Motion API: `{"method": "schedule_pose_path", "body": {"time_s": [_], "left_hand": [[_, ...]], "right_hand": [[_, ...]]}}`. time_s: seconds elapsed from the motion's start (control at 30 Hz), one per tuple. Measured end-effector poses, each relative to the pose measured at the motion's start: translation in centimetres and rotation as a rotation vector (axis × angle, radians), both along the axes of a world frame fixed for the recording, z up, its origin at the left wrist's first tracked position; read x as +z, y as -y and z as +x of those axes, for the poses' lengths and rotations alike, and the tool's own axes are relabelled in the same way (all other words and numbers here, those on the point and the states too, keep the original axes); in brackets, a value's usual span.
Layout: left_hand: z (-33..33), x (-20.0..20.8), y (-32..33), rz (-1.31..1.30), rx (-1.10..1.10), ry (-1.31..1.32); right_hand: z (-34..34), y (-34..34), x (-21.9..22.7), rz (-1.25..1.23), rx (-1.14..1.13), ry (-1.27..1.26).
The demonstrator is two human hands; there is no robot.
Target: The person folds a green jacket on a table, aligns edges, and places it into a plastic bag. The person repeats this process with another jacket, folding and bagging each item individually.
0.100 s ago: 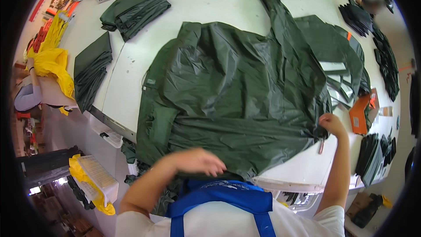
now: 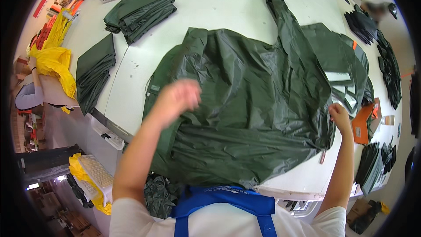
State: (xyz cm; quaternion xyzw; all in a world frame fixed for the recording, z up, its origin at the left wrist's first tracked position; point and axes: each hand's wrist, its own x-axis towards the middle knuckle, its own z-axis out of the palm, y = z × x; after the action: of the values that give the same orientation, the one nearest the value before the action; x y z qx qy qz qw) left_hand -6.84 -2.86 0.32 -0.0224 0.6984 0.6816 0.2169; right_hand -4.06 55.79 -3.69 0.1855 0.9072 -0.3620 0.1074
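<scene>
The left hand (image 2: 177, 98) is lifting off the dark green rain jacket (image 2: 245, 101) and is now hovering blurred above its left front panel. A tenth of a second ago it was lying lower and nearer the person's body, pressed flat on the hem close to the blue apron (image 2: 223, 199). Because of the motion blur I cannot tell how wide its fingers are standing; they look loosely curled and are holding nothing. Judging from this, the smoothing stroke along the hem is finishing and the hand is travelling up the garment, toward the collar side beyond the fingertips.

The right hand (image 2: 338, 116) is gripping the jacket's right edge, with its fingers pinched narrow on the fabric just below the folded-over sleeve. Compared with the earlier frame it is sitting in nearly the same place, so it is acting as an anchor while the other hand is moving.

The jacket itself is lying spread across the white counter (image 2: 210, 13), its hem hanging slightly over the near edge and one sleeve stretching away past both hands. Its shape is hardly differing from the earlier frame.

Out beyond the left fingers, two stacks of folded green garments (image 2: 140, 11) (image 2: 94, 77) are resting on the counter. To the outside of the right fingers, an orange card (image 2: 363, 125) is lying beside more dark folded pieces (image 2: 366, 26).
</scene>
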Motion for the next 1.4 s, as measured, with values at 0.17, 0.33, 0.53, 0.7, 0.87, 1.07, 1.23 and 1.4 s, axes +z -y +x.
{"method": "schedule_pose_path", "body": {"time_s": [0.17,0.33,0.53,0.7,0.87,1.07,1.23,1.4], "left_hand": [[-21.2,-8.0,5.2,-0.474,0.466,-0.034],[-24.9,-10.2,2.5,-0.542,0.296,0.219],[-18.1,-6.9,-1.1,-0.726,0.217,-0.456],[-7.0,-2.4,-3.2,-0.293,0.410,-0.402],[5.3,0.0,0.6,-0.356,-0.118,-0.108],[15.9,-3.6,4.1,-0.246,-0.015,0.459],[14.9,-2.2,1.8,-0.447,-0.039,0.102],[11.9,4.6,9.9,-0.277,0.500,0.074]], "right_hand": [[-12.5,1.6,-3.9,0.304,0.055,-0.240],[-23.2,2.3,-6.3,0.471,0.096,-0.314],[-30.0,4.7,-10.2,0.545,-0.027,-0.229],[-27.8,4.6,-4.5,-0.024,-0.144,-0.436],[-19.9,-3.5,2.3,-0.395,-0.338,-0.659],[-8.1,-7.9,2.2,-0.357,-0.577,-0.609],[-4.6,-7.5,1.2,-0.770,-0.629,-0.459],[-4.1,-13.5,4.7,-0.548,-0.375,-0.543]]}}
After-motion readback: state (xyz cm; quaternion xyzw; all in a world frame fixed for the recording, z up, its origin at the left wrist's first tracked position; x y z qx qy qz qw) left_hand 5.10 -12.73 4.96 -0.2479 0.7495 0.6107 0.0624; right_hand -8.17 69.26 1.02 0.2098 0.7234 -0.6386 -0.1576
